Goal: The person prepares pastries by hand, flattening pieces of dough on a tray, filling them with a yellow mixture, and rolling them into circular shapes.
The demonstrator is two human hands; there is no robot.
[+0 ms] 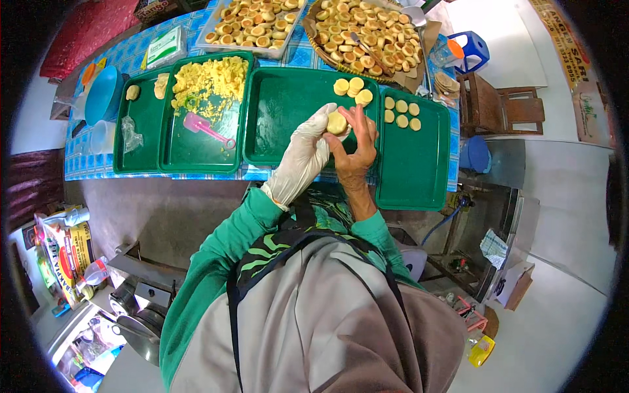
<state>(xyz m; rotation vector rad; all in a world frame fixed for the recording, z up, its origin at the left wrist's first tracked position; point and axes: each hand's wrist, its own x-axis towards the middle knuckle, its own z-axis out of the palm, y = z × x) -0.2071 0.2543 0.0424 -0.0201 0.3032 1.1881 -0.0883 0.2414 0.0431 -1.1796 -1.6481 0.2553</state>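
Note:
A round, pale yellow dough piece (pixel 337 123) rests in my left hand (pixel 307 142), which wears a white glove. Bare, my right hand (pixel 358 142) reaches to the same piece from the right, its thumb close to the rim and its fingers raised; contact is hard to make out. Both hands are over the near right part of a green tray (pixel 285 113). Just beyond my right fingers, that tray bears several stacked pale dough discs (pixel 355 86). To the right, a second green tray (pixel 414 167) holds several flat dough rounds (pixel 401 106) at its far end.
Left, a green tray holds crumbly yellow filling (pixel 211 81) and a pink spatula (pixel 199 125); the leftmost tray (pixel 137 105) has dough lumps. Browned pastries fill a plastic container (pixel 199 43) and a woven basket (pixel 314 43) behind. A blue bowl (pixel 104 96) stands far left, a wooden chair (pixel 491 103) right.

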